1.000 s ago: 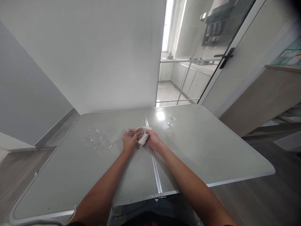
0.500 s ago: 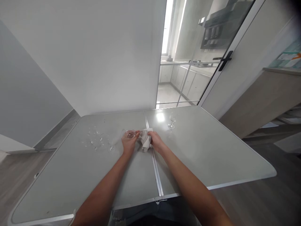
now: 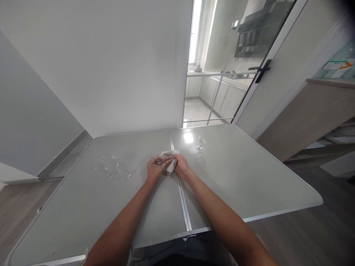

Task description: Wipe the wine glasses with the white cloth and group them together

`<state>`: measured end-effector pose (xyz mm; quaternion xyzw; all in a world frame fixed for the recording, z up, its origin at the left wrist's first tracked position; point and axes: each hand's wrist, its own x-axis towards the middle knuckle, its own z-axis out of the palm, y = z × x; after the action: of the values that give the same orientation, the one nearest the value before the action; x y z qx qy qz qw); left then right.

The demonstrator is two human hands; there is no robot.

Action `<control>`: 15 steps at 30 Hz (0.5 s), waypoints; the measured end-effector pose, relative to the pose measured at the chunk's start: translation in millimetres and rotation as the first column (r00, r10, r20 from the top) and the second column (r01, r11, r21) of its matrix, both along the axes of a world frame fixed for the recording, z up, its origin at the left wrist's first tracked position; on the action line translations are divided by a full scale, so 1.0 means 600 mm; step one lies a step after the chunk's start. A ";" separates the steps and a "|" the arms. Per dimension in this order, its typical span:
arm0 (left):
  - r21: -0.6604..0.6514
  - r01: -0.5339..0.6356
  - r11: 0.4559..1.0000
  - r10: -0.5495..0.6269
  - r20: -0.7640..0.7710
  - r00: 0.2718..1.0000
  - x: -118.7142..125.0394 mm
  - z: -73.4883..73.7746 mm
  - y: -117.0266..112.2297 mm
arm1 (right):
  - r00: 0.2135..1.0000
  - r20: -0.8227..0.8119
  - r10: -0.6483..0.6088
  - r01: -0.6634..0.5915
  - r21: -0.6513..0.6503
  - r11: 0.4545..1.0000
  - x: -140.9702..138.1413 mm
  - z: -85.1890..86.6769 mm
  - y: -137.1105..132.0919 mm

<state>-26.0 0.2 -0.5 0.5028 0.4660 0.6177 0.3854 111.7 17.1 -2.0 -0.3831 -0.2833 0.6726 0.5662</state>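
My left hand point(image 3: 154, 170) is closed around the bowl of a clear stemmed glass point(image 3: 158, 160), which lies tilted sideways with its foot end toward my right. A white cloth point(image 3: 170, 168) wraps the glass's stem and foot. My right hand point(image 3: 181, 166) grips that cloth with bent fingers, pressing it on the foot end. The part of the glass under the cloth is hidden. To the right stands another clear stemmed glass point(image 3: 201, 143), upright on the table. Several more clear glasses point(image 3: 113, 164) are grouped at the left; their outlines are faint.
The pale grey table point(image 3: 227, 177) has a metal seam point(image 3: 183, 203) down its middle and a metal edge. Behind it are a white wall point(image 3: 133, 74) and a glass door with a black handle point(image 3: 263, 70). A wooden shelf unit point(image 3: 307, 118) stands at the right.
My left hand and the glass have shifted slightly right, nearer my right hand. The cloth is bunched more tightly around the stem end. The view has moved a little.
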 end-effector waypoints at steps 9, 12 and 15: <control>0.057 -0.153 0.987 0.156 -0.059 0.986 -0.011 -0.001 0.009 | 0.966 0.260 -0.001 0.028 -0.098 0.995 0.022 0.015 -0.004; 0.054 -0.204 0.977 0.207 -0.043 0.978 -0.013 -0.003 0.013 | 0.964 0.266 -0.017 0.041 -0.086 0.995 0.027 0.024 -0.006; 0.043 -0.253 0.966 0.253 0.006 0.967 -0.016 -0.005 0.018 | 0.974 0.224 -0.028 0.040 -0.048 0.998 0.031 0.034 -0.007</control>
<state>-35.3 11.0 -3.6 0.4473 0.5129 0.6718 0.2924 130.3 12.7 18.1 -0.4757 -0.3207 0.6227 0.5321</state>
